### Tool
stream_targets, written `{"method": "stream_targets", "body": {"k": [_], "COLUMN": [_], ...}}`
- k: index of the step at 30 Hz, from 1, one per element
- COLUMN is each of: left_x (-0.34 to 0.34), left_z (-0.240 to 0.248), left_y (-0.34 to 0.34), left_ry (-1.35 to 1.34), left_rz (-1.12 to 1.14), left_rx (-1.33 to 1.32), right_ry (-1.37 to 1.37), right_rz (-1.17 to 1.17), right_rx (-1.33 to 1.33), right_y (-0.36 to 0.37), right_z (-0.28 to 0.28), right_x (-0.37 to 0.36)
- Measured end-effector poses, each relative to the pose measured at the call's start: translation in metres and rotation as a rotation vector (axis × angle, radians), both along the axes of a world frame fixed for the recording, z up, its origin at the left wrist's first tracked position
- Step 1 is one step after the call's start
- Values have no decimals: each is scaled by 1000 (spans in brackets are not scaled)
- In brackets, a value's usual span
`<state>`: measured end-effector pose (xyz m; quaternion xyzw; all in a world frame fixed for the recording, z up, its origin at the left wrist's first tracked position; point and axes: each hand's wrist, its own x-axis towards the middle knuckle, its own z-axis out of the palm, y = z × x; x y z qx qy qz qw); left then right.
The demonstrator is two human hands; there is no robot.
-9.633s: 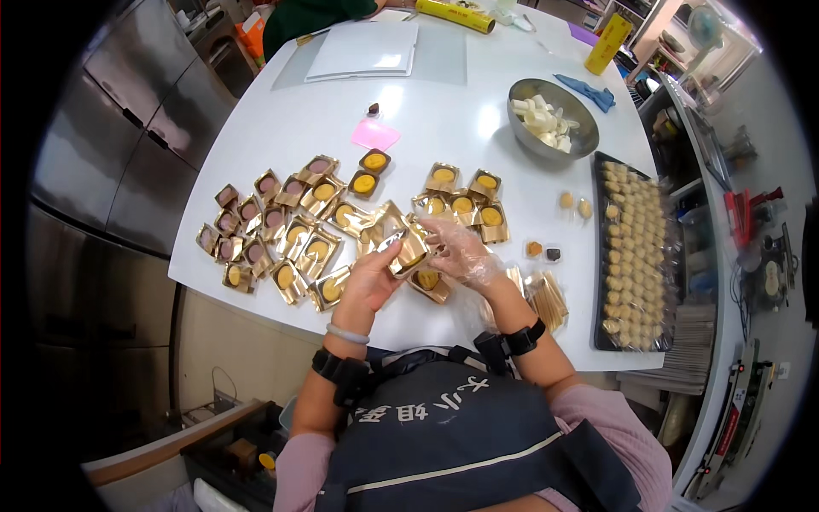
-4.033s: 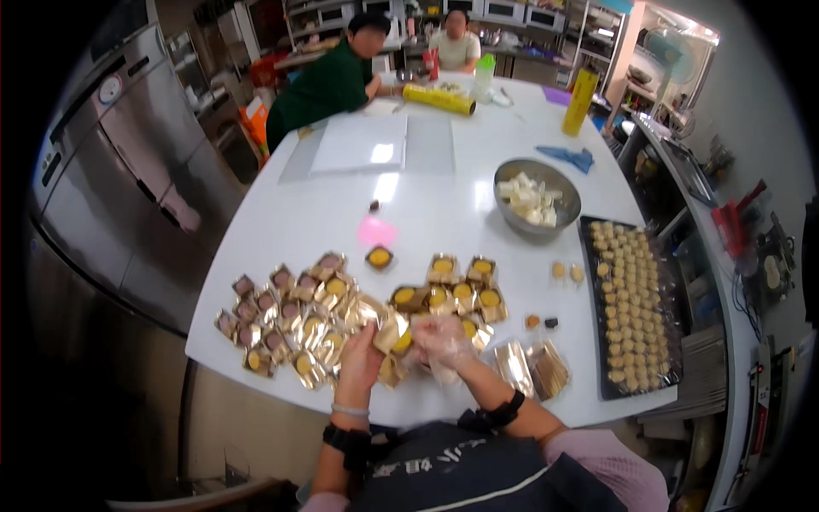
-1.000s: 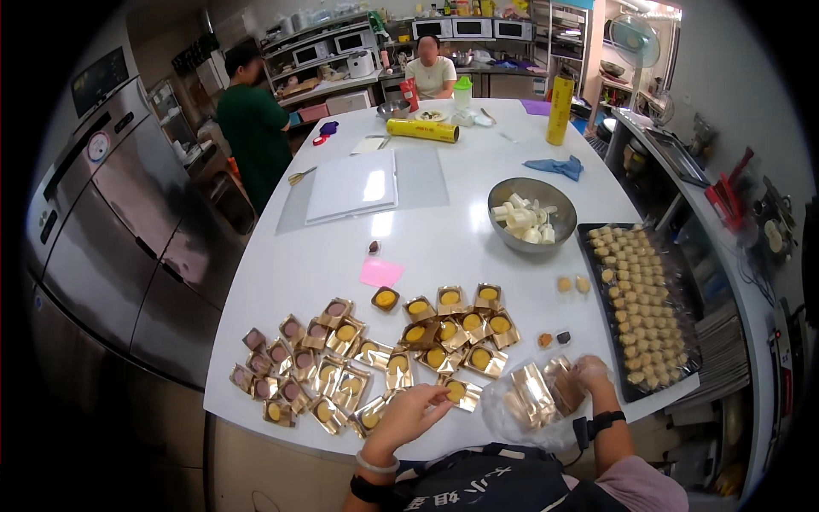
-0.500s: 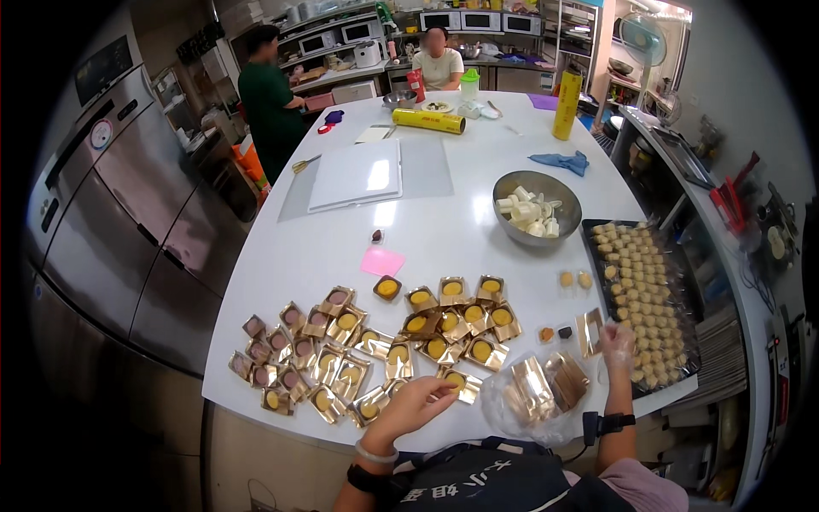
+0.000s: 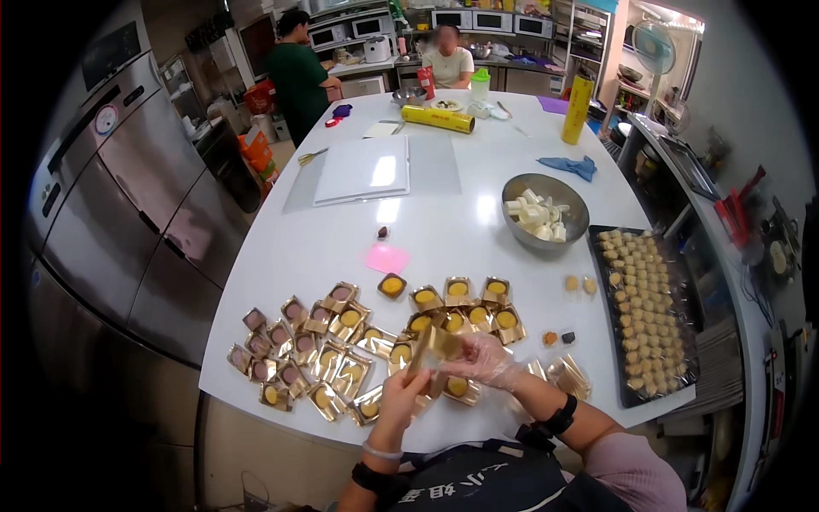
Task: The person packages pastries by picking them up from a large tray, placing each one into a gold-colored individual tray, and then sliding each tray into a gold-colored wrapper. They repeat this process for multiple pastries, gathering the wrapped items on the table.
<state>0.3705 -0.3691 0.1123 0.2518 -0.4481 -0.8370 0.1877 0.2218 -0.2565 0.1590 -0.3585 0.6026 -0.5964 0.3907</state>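
My left hand (image 5: 404,399), bare, pinches a gold foil packet (image 5: 438,343) upright above the near part of the table. My right hand (image 5: 482,360), in a clear thin glove, has its fingers closed at the packet's right side; whether anything is inside the packet cannot be made out. Around and beyond my hands lie several gold packets with clear fronts, some showing round yellow pastries (image 5: 351,318), others purplish ones (image 5: 290,375) to the left. Next to my right forearm a clear plastic bag holds more flat gold packets (image 5: 570,375), partly hidden by that arm.
A black tray (image 5: 600,286) of small pale dough balls lies at the right edge. Beyond are a metal bowl (image 5: 515,229) of white pieces, a blue cloth (image 5: 570,167), a white board (image 5: 358,175) and yellow rolls (image 5: 438,119). Two people are at the far end.
My right hand has swung left from beside the tray to meet my left hand. A gold packet that lay near the tray is gone from there, and one is now between my hands.
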Motion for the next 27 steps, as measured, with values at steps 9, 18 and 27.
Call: {"method": "stream_targets", "body": {"k": [9,18,27], "left_x": [11,23,40], "left_z": [-5,-62,-81], "left_y": [-20,-63,-83], "left_ry": [156,112,-69], "left_rz": [216,496,586], "left_rx": [290,569,512], "right_ry": [679,439,807], "right_rz": [328,615,-30], "right_rx": [382,488,590], "right_y": [-60,-136,-202], "right_z": [3,-33,-111], "right_x": [-14,-14,-100]}}
